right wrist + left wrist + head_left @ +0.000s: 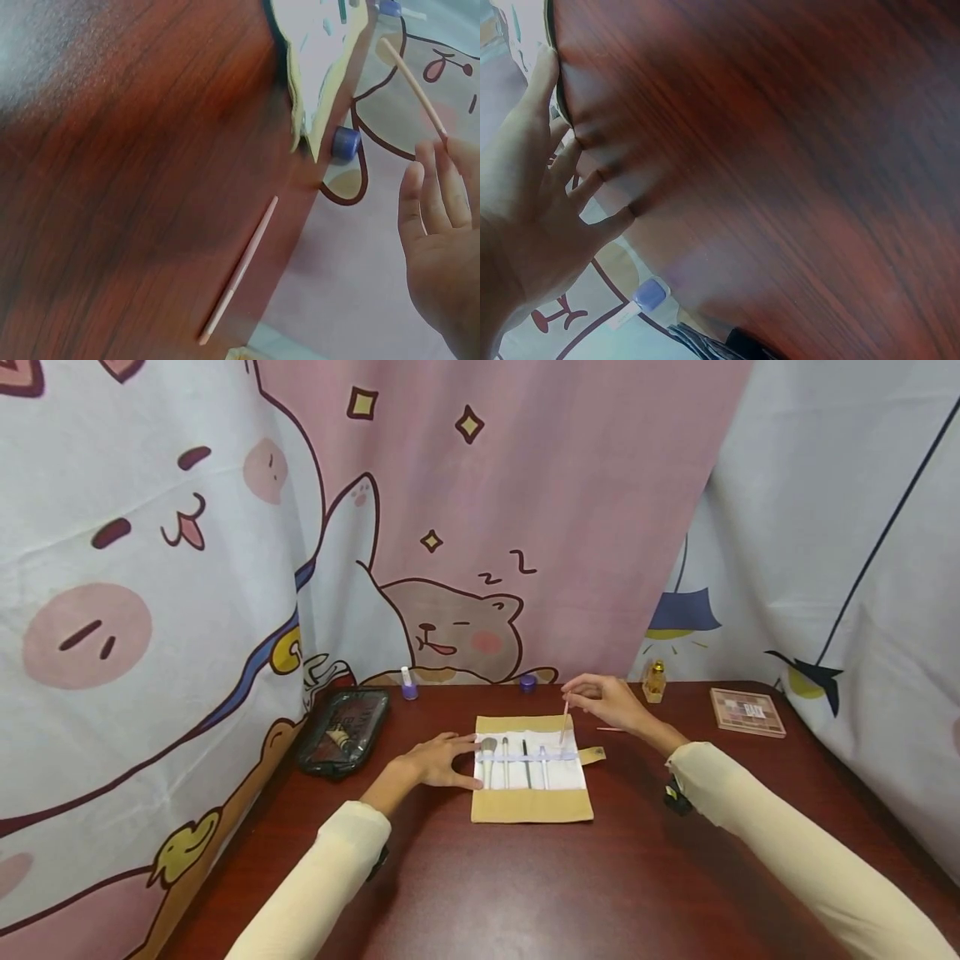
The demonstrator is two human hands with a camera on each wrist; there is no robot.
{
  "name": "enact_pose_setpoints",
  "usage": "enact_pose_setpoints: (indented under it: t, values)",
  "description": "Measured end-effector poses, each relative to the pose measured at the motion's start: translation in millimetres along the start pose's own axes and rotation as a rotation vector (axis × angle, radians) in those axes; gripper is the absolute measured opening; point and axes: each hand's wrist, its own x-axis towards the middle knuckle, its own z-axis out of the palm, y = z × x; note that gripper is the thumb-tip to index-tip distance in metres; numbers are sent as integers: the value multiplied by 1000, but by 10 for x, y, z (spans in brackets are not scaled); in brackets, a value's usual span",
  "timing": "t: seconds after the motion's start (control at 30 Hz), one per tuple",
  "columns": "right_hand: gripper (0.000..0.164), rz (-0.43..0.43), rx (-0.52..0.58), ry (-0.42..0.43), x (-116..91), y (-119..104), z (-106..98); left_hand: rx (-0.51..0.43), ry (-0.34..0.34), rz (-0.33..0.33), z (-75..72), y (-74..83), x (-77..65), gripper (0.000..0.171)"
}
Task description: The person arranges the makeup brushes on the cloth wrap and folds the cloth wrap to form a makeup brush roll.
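Observation:
An unrolled yellow and white brush roll [532, 807] lies on the table, with several makeup brushes [506, 764] tucked under its lilac band. My left hand [435, 760] rests at the roll's left edge, fingers spread and thumb touching the border [553, 30]. Above the roll's right part, my right hand [609, 702] pinches a slim pink stick [414, 88], probably a thin brush, by its upper end. The stick points down towards the white cloth; whether its tip touches is unclear. Another slim pink stick [238, 271] lies on the table right of the roll.
At the left stands a black clear-topped pouch [345, 727] with something inside. Along the back edge are a purple nail polish bottle [408, 685], a small purple jar [528, 682] and a gold perfume bottle [654, 683]. A makeup palette [747, 712] lies far right, before a patterned curtain [585, 527].

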Motion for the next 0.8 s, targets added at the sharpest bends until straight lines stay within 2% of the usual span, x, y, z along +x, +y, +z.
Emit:
enact_pose_setpoints:
  t: [0.53, 0.8]
  values:
    - [13, 12, -176, -89, 59, 146, 177, 4, -3, 4, -3, 4, -6, 89]
    - [13, -7, -194, -129, 87, 234, 175, -11, -5, 1, -19, 14, -14, 89]
